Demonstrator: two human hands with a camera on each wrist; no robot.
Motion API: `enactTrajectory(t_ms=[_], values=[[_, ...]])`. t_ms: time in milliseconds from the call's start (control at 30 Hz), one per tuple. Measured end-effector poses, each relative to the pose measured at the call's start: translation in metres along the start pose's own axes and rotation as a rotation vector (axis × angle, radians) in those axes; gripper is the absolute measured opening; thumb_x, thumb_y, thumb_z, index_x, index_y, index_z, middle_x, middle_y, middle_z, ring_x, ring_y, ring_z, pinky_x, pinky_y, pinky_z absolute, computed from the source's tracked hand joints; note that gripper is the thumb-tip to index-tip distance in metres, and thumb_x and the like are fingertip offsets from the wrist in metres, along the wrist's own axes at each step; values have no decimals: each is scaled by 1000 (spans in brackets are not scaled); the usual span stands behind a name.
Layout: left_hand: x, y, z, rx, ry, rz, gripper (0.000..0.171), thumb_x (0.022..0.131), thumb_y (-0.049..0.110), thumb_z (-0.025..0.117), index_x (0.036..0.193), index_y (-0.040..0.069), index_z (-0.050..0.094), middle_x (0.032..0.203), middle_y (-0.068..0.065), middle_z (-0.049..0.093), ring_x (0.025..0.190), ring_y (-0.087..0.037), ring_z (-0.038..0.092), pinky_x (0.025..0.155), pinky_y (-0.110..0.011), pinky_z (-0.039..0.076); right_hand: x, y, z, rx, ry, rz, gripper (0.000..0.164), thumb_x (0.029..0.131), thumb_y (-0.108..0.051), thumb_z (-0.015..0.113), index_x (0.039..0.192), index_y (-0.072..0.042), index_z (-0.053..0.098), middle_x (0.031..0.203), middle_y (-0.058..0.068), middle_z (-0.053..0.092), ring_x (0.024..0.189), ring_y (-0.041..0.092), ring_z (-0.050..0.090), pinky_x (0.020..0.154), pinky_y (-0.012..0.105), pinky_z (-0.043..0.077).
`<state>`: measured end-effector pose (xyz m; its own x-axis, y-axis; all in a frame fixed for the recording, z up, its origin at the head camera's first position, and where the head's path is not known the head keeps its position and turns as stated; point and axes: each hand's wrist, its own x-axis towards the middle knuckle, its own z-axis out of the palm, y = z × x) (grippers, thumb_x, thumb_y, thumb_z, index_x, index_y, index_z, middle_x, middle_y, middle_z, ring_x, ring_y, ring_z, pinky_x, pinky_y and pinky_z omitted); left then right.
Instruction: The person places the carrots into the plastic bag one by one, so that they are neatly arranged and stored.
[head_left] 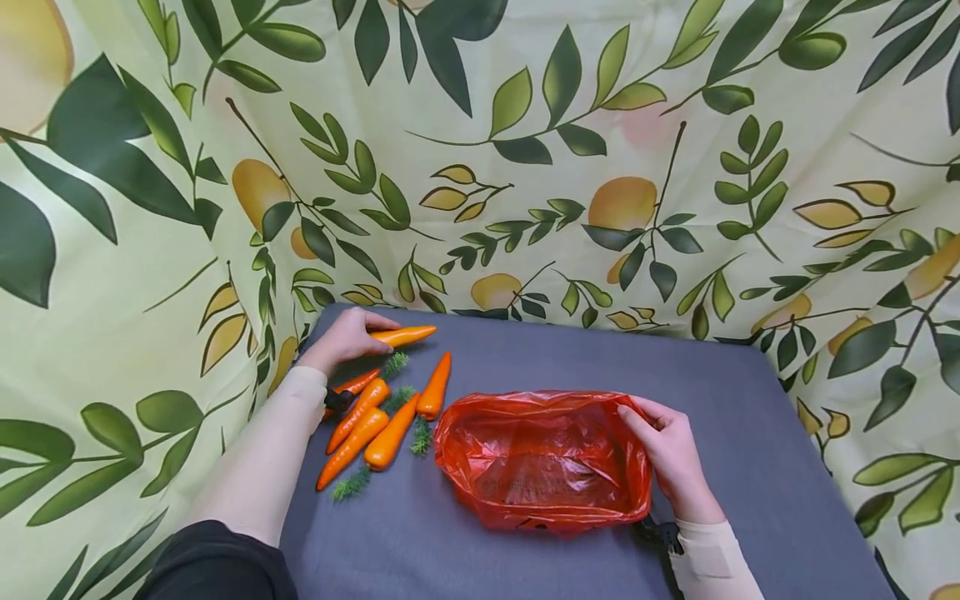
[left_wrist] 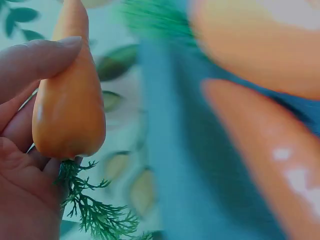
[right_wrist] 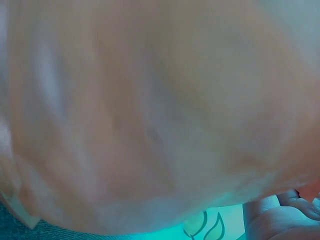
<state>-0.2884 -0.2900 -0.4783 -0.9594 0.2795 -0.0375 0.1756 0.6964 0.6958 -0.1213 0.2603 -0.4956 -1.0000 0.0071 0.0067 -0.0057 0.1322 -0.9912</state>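
Note:
At the back left of the table, my left hand (head_left: 351, 337) holds an orange carrot (head_left: 405, 336) whose tip points right. In the left wrist view, the thumb lies across this carrot (left_wrist: 70, 110), and its feathery green top hangs below the thick end. Several other carrots (head_left: 360, 446) with green tops lie just in front of that hand. My right hand (head_left: 671, 446) pinches the right rim of a red plastic bag (head_left: 540, 518), which stands with its mouth wide apart. No carrot shows inside the bag. Its blurred side fills most of the right wrist view.
A grey cloth covers the table (head_left: 705, 375). Leaf-and-fruit patterned fabric (head_left: 525, 208) rises behind the table and along both sides. One carrot (head_left: 435, 387) lies between the others and the bag.

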Motion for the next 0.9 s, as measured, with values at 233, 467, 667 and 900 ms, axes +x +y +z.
enactTrajectory(t_ms=[233,467,667,900], values=[[-22,64,-28,13,103,140,46,89,16,94,133,20,84,123,-12,83,93,-24,69,75,-28,54,2,-3,-1,-9,6,-2,41,111,-24,72,137,8,72,108,-3,86,88,28,85,75,40,68],[-54,126,-31,11,138,330,44,90,13,93,132,19,84,126,-5,83,105,-21,72,83,-26,58,3,-2,0,12,16,-5,43,110,-22,73,137,11,71,106,-3,86,85,28,85,73,39,68],[-77,156,-22,63,116,423,46,91,10,92,135,20,83,128,1,82,110,-18,72,87,-32,60,1,0,1,11,13,-4,44,110,-21,73,138,13,70,106,-4,86,86,26,85,73,38,68],[-92,180,-6,72,103,589,48,91,8,92,137,18,82,132,2,82,125,-21,72,101,-39,63,-3,1,2,22,23,-2,44,110,-21,73,137,13,70,104,-6,85,86,26,85,73,37,68]])
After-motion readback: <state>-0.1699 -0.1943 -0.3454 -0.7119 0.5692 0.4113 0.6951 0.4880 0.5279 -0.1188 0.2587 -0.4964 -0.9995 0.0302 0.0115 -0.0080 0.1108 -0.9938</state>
